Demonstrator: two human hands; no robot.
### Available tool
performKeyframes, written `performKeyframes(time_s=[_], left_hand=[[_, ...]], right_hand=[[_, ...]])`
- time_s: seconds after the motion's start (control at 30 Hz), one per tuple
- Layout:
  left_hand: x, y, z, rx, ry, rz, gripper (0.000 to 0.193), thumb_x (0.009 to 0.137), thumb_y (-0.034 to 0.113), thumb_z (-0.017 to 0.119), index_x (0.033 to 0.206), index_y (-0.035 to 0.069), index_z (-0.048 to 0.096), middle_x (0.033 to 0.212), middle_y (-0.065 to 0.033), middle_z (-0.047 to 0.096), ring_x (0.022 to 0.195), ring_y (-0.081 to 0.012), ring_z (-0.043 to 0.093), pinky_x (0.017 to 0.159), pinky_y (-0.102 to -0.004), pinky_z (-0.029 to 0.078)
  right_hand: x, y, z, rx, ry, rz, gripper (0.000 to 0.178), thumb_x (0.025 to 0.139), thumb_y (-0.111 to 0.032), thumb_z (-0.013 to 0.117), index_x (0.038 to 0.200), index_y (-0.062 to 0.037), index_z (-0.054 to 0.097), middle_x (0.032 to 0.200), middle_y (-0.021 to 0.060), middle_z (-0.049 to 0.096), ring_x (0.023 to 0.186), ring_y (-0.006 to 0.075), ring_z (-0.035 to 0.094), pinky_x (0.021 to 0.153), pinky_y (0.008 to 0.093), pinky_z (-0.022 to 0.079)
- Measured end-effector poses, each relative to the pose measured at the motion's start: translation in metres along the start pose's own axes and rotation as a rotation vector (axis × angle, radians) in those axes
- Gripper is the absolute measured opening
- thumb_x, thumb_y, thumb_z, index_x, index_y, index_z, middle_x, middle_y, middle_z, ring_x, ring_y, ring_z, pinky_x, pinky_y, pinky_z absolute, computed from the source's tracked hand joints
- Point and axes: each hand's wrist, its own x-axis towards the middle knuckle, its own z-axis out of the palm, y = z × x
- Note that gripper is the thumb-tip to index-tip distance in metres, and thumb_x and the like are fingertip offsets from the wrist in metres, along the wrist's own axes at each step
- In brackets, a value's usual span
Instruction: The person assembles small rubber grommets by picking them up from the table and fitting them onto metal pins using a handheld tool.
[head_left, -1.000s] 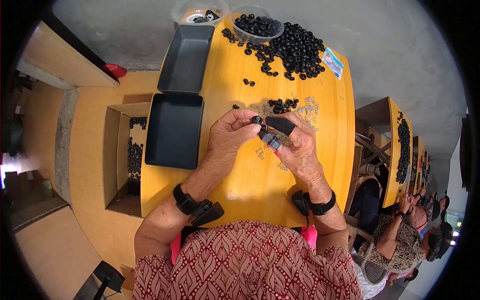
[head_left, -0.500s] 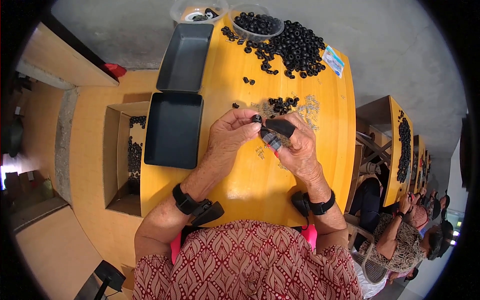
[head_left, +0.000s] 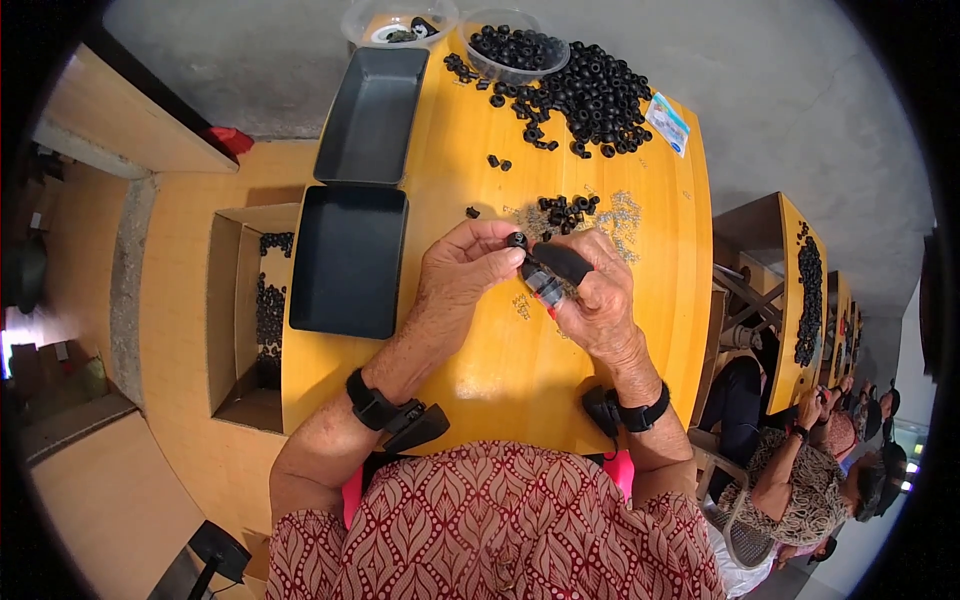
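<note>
Evidently, the handling is midway on one item: the left hand (head_left: 465,268) pinches a small black cylindrical piece (head_left: 516,241) between thumb and fingertips, above the near-middle part of the yellow wooden table (head_left: 490,365). The right hand (head_left: 608,300), with a black finger cover (head_left: 562,262) and grey wrapping (head_left: 546,289), has its digits drawn in close beside that piece; whether it grips something too cannot be told. Just beyond the hands lie a small cluster of black pieces (head_left: 568,213) and a scatter of tiny silvery bits (head_left: 623,222), both loose. Judging by the supply, plenty remains: a large heap of black ring-shaped pieces (head_left: 598,95) covers the far right, next to a round clear plastic tub (head_left: 516,77) of similar ones. On the left, no pieces show in the near black rectangular tray (head_left: 348,262) or the far grey-black rectangular tray (head_left: 372,115). Farther left, an open brown cardboard box (head_left: 223,300) contains many dark pieces, possibly finished ones, though they are too small to tell.
</note>
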Motion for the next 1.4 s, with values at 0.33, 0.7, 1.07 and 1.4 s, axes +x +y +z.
performKeyframes(time_s=[0.33, 0.7, 1.07, 1.4], left_hand=[[-0.001, 0.000, -0.002, 0.045, -0.021, 0.007, 0.023, 0.085, 0.003, 0.068, 0.107, 0.003, 0.063, 0.096, -0.0016, 0.066, 0.087, -0.0081, 0.061, 0.080, -0.0233, 0.051], [0.001, 0.002, -0.001, 0.024, -0.049, 0.003, 0.022, 0.085, 0.003, 0.068, 0.106, 0.002, 0.063, 0.095, -0.0016, 0.066, 0.087, -0.0085, 0.061, 0.082, -0.0238, 0.050], [0.000, 0.002, -0.001, 0.069, -0.076, 0.009, 0.023, 0.084, -0.001, 0.068, 0.106, 0.003, 0.062, 0.100, -0.0038, 0.065, 0.090, -0.0099, 0.061, 0.085, -0.0244, 0.050], [-0.001, 0.005, -0.001, 0.039, -0.121, -0.056, 0.026, 0.087, 0.005, 0.067, 0.112, 0.002, 0.063, 0.098, -0.0046, 0.067, 0.090, -0.0125, 0.063, 0.086, -0.0271, 0.049]], right_hand=[[-0.001, -0.001, 0.000, -0.009, 0.004, 0.001, 0.023, 0.067, -0.003, 0.076, 0.087, -0.0001, 0.066, 0.091, 0.0115, 0.064, 0.079, 0.0300, 0.061, 0.069, 0.0381, 0.050], [-0.002, 0.003, 0.000, 0.031, 0.002, 0.026, 0.025, 0.066, -0.002, 0.075, 0.089, -0.0010, 0.066, 0.089, 0.0110, 0.064, 0.080, 0.0302, 0.061, 0.069, 0.0384, 0.050], [-0.005, -0.001, 0.002, -0.006, 0.039, 0.029, 0.023, 0.067, 0.002, 0.073, 0.088, -0.0023, 0.067, 0.086, 0.0095, 0.064, 0.076, 0.0283, 0.061, 0.066, 0.0364, 0.050], [-0.006, 0.000, -0.011, 0.073, 0.041, 0.122, 0.025, 0.070, 0.003, 0.070, 0.094, -0.0043, 0.067, 0.088, 0.0093, 0.065, 0.078, 0.0276, 0.063, 0.067, 0.0357, 0.050]])
